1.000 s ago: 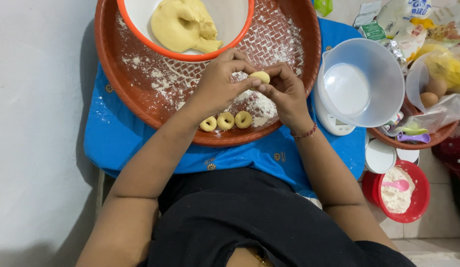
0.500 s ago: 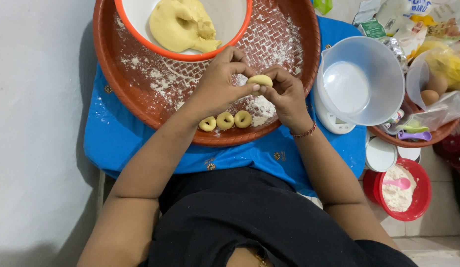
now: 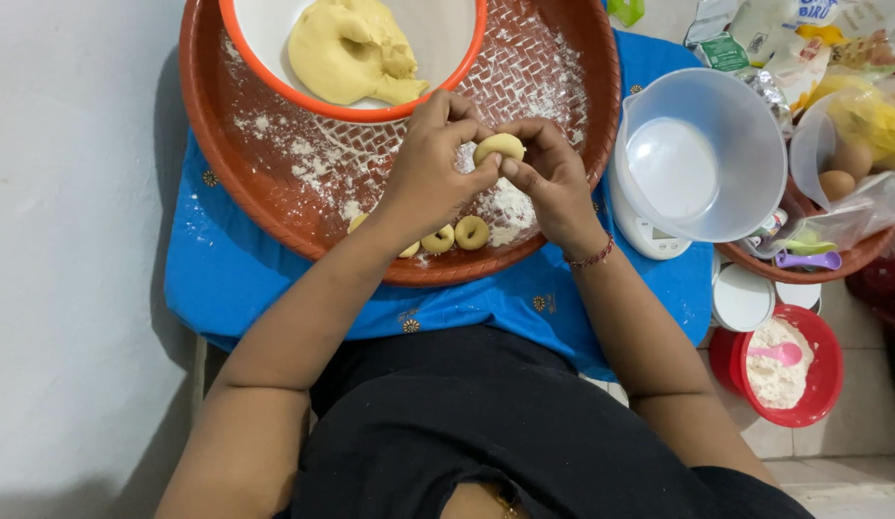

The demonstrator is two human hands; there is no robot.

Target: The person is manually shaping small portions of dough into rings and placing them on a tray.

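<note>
Two bare hands meet over the big round reddish-brown woven tray (image 3: 265,207), which serves as the landmark for everything else. The left hand (image 3: 433,163) and the right hand (image 3: 548,173) both pinch one small pale-yellow piece of dough (image 3: 498,146) between thumbs and fingertips, holding it just above the tray's floured middle. Each hand is closed on that piece, fingers curled in around it.

On the tray's near edge, partly under the left wrist, lie small ring-shaped dough pieces (image 3: 472,232), side by side in a short row; two show whole and another is half hidden by the forearm. White flour (image 3: 510,204) is dusted across the tray, thickest just beside the rings.

At the tray's far side sits a white bowl with an orange rim (image 3: 447,67), with a large lump of yellow dough (image 3: 347,48) inside it.

Under the tray lies a blue cloth (image 3: 236,279) with small flower marks. Right of the tray stands a pale blue plastic jug (image 3: 702,154) on a white kitchen scale (image 3: 649,240). Farther right of the tray is a clear container with brown eggs (image 3: 837,183). Near and right of the tray stands a red tub of flour (image 3: 789,370) with a pink spoon (image 3: 779,353) in it.
</note>
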